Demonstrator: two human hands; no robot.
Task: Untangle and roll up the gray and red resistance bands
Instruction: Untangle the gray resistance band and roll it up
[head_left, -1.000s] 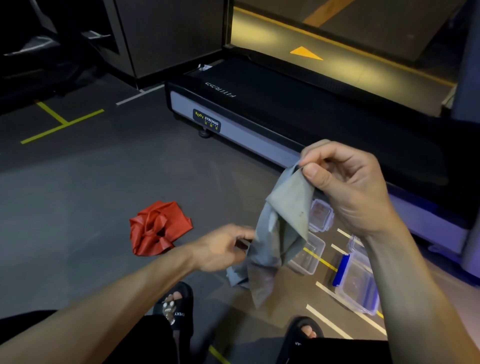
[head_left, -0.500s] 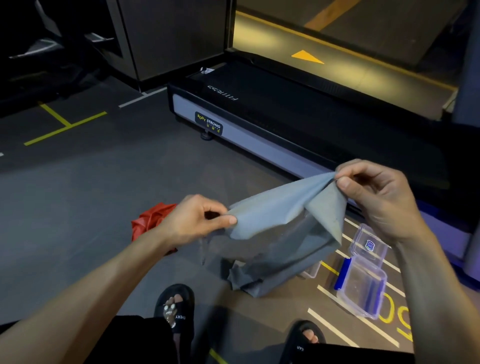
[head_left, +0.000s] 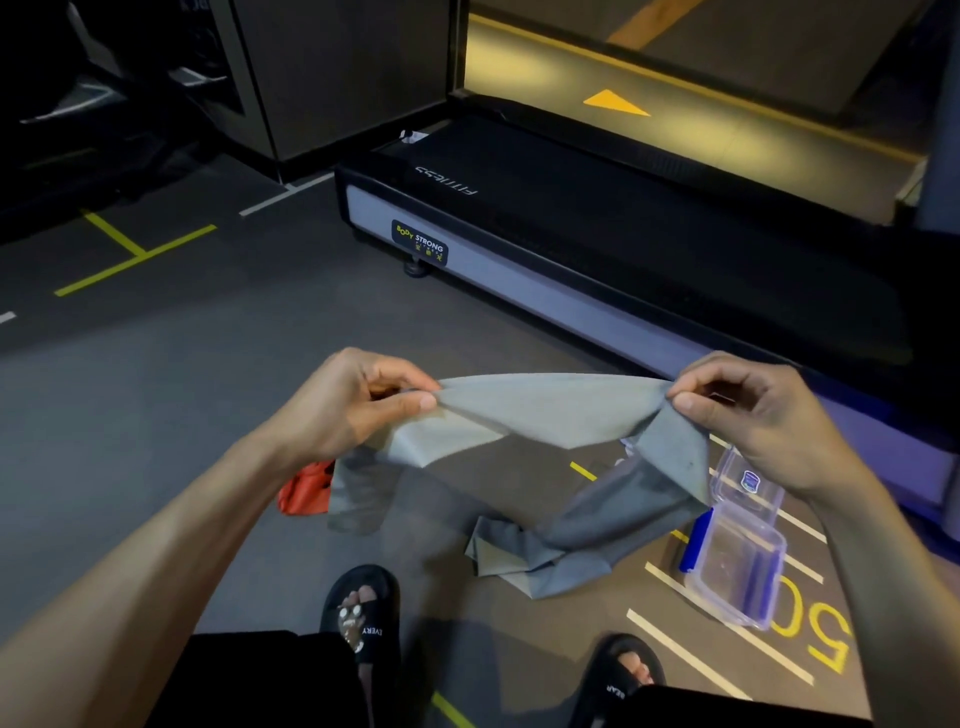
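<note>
I hold the gray resistance band (head_left: 550, 410) stretched flat between both hands above the floor. My left hand (head_left: 353, 405) pinches its left corner with thumb and fingers. At the band's right end my right hand (head_left: 748, 415) pinches a bunched fold. From there the rest of the band hangs down and trails onto the floor in a crumpled heap near my feet. The red resistance band (head_left: 304, 491) lies crumpled on the floor, mostly hidden behind my left forearm and the gray band.
A treadmill (head_left: 597, 249) runs across the floor just beyond my hands. A clear plastic box with a blue latch (head_left: 737, 561) stands open on the floor at the right. My feet in black sandals (head_left: 363, 613) are below, on a dark floor with yellow and white lines.
My hands have moved apart, drawing the gray band from a hanging bunch into a wide flat span. My left hand took hold of its left corner and rose in front of the red band.
</note>
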